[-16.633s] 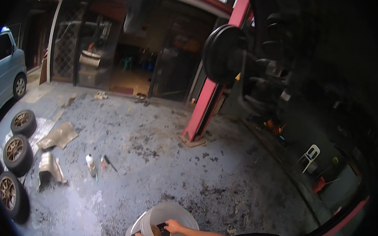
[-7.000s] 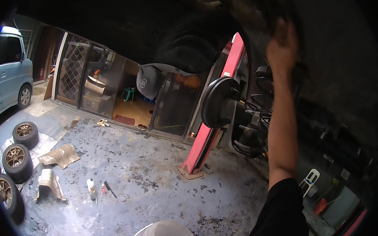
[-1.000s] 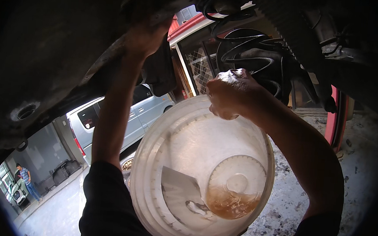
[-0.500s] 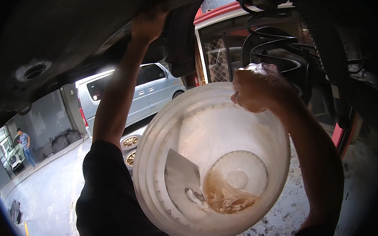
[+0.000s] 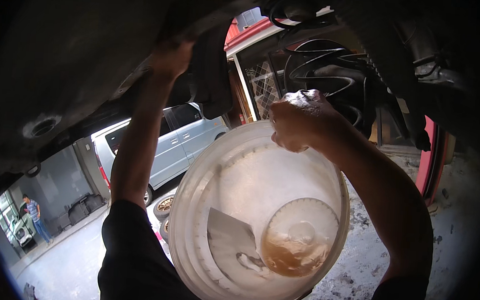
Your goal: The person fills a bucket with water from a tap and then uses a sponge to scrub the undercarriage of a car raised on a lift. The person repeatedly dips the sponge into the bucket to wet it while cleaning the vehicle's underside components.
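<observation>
My right hand (image 5: 302, 121) is closed over the far rim of a translucent white plastic bucket (image 5: 249, 178), knuckles up. The bucket is tilted so that I see into its mouth. A shallow pool of brown liquid (image 5: 293, 256) lies across the lower part of its round base, and a grey rectangular patch (image 5: 229, 240) shows on the wall left of it. My left hand (image 5: 171, 58) is raised to the dark underside of a vehicle (image 5: 81, 58) at the upper left. Shadow hides its fingers and whatever they touch.
A coil spring (image 5: 333, 65) and other undercarriage parts hang at the upper right. Beyond the bucket stand a light blue van (image 5: 177, 140) and wheels with gold rims (image 5: 165, 205). A person (image 5: 37, 219) stands far left. Right of the bucket the floor (image 5: 348, 266) is stained.
Both hands and the bucket rim sit lower and further left in the picture, as does much of the background. The brown liquid has shifted within the base. My right hand keeps its hold.
</observation>
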`<state>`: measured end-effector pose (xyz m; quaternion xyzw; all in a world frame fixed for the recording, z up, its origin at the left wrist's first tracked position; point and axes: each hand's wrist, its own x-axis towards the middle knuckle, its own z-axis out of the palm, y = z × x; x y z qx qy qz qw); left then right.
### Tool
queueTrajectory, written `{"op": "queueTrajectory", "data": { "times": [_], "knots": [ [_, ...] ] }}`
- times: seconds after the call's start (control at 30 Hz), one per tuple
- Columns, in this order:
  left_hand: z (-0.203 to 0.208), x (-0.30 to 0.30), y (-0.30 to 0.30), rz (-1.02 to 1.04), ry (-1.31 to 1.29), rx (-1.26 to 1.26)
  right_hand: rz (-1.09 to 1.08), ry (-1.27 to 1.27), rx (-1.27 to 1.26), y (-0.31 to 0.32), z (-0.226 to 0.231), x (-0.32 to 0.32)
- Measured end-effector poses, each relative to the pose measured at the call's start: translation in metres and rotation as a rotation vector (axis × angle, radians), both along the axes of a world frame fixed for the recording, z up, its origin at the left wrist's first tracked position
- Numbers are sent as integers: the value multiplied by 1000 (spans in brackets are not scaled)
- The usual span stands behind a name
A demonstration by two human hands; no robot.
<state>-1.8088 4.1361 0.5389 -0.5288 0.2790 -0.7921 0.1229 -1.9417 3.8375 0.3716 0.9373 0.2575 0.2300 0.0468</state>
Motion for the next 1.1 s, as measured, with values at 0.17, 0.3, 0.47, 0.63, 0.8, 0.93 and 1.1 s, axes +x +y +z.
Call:
{"op": "queueTrajectory", "data": {
  "times": [0.17,0.3,0.47,0.63,0.8,0.93,1.1],
  "knots": [
    [-30,-30,-62,84,387,-151,-38,-82,-86,-7,-6,4],
    [-3,-9,27,181,-77,-95,-20,-58,-61,-2,-5,20],
    [-34,-12,-121,-70,-7,15,26,-205,-401,-16,-13,50],
    [-21,-1,-6,-5,268,-152,25,-63,-33,-23,-6,6],
    [-19,20,-43,288,37,-59,-3,-58,-26,-6,-3,21],
    [-28,-14,-100,-99,-83,166,40,-230,71,-20,-26,16],
    [-28,-8,-12,-111,315,-244,-74,39,53,-11,4,-6]
  ]
}}
